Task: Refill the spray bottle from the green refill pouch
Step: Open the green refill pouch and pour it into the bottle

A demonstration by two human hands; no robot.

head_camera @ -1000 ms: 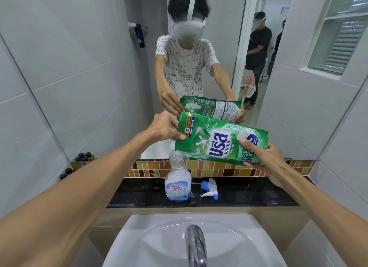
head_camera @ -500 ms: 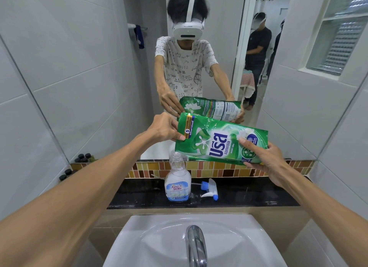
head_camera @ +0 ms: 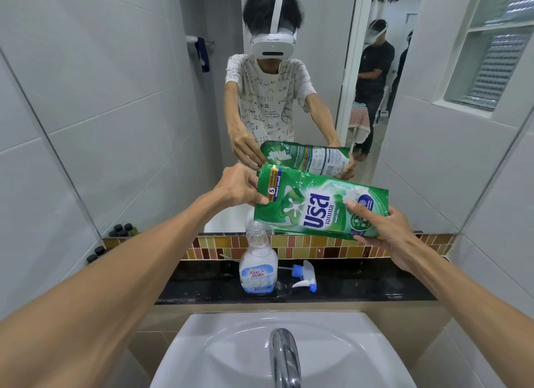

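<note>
Green plastic refill pouch [head_camera: 318,208] held sideways at frame centre: left hand [head_camera: 238,186] pinches top corner, right hand [head_camera: 378,228] clasps base. Clear uncapped spray bottle [head_camera: 258,260] stands below. Advice: align corner over neck, tilt slowly.

- Green refill pouch [head_camera: 319,207], pinched at both ends: glossy plastic film, crinkled, catching highlights.
- Spray bottle [head_camera: 258,264], below the grip: clear smooth plastic with a printed glossy label.
- Trigger sprayer head [head_camera: 303,276], lying below the pouch: white and blue plastic, smooth.
- Ledge [head_camera: 361,283] under both: black polished stone, speckled, shiny.
- Mosaic strip [head_camera: 332,247] behind the bottle: small glazed tiles.
- Basin [head_camera: 202,344], nearest: smooth white glazed ceramic.
- Tap [head_camera: 284,356]: bright polished metal.
</note>
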